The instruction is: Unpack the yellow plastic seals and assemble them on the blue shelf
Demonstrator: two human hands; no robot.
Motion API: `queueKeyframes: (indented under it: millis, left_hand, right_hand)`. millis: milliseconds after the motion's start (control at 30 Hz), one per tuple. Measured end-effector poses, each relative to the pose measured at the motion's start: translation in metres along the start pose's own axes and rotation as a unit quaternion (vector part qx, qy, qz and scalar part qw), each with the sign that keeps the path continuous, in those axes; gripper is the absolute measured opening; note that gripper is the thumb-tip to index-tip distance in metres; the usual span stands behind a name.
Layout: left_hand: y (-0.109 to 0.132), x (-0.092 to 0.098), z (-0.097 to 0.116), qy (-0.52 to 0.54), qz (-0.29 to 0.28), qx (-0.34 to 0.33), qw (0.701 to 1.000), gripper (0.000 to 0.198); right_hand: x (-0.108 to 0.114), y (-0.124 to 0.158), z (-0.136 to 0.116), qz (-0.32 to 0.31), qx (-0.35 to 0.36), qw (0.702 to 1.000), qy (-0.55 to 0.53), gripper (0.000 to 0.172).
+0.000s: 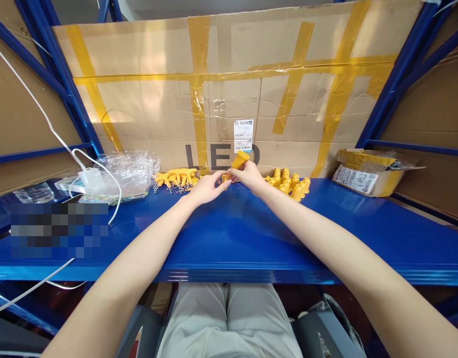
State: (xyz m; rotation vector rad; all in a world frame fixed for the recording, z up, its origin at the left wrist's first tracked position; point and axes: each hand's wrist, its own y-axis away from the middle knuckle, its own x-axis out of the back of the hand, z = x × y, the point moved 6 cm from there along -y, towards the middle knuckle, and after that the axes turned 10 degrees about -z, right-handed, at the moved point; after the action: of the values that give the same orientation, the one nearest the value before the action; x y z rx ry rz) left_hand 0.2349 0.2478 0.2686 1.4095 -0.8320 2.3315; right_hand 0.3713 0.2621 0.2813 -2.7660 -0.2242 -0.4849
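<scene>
At the middle of the blue shelf, my right hand (250,177) is closed around a yellow plastic piece (240,158) with a wide flat end, tilted upward. My left hand (207,189) meets it from the left, its fingertips pinched at a small yellow part (225,178) below; the fingers hide most of that part. Left of my hands lies a pile of yellow pieces with small metal chains (177,178). To the right, several knobbly yellow plastic figures (288,182) are grouped together, partly behind my right forearm.
A taped cardboard sheet (154,109) stands behind the blue shelf (229,238). Clear plastic bags (130,169) and a white charger with cable (90,179) are at left, near a blurred-out dark object (57,228). An open cardboard box (366,174) sits at right.
</scene>
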Motion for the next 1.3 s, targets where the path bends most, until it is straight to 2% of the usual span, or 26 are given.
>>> queueKeyframes:
  millis: [100,233,333,467,600,667,733,900,1000,1167,1300]
  left_hand:
    - [-0.001,0.0,0.003,0.011,0.028,0.003,1.0,0.049]
    - [-0.004,-0.002,-0.004,0.021,0.028,0.012,0.999,0.045]
    - [-0.005,-0.003,-0.008,0.011,0.02,0.026,0.999,0.039]
    - [-0.002,0.006,-0.008,-0.076,0.059,0.048,0.994,0.034]
    - [0.004,0.016,-0.006,-0.173,0.086,0.074,0.978,0.033]
    - [0.005,0.017,-0.004,-0.193,0.078,0.075,0.975,0.033]
    - [0.004,0.016,-0.003,-0.199,0.073,0.075,0.974,0.032]
    - [0.0,0.014,-0.008,-0.146,0.062,0.117,0.98,0.032]
    - [0.0,0.014,-0.01,-0.105,0.048,0.129,0.985,0.033]
    - [0.003,0.02,-0.008,-0.149,0.069,0.129,0.978,0.032]
    - [0.003,0.018,-0.007,-0.183,0.061,0.119,0.974,0.031]
  right_hand:
    - [0.007,0.011,-0.005,-0.03,0.036,0.995,-0.088,0.007]
    - [0.008,0.019,0.0,-0.095,0.065,0.976,-0.187,0.014]
    - [0.011,0.02,0.008,-0.087,0.059,0.978,-0.182,0.022]
    - [0.021,0.021,0.015,-0.044,0.032,0.997,-0.05,0.026]
    - [0.021,0.023,0.019,-0.104,0.034,0.984,0.14,0.019]
    - [0.021,0.025,0.018,-0.113,0.056,0.962,0.241,0.019]
    - [0.021,0.027,0.013,-0.095,0.081,0.934,0.336,0.019]
    - [0.015,0.038,-0.013,-0.018,0.175,0.832,0.525,0.017]
    - [0.012,0.043,-0.021,0.015,0.212,0.795,0.568,0.022]
    - [0.007,0.042,-0.011,-0.017,0.24,0.8,0.549,0.023]
    - [0.001,0.04,-0.002,-0.041,0.218,0.791,0.571,0.027]
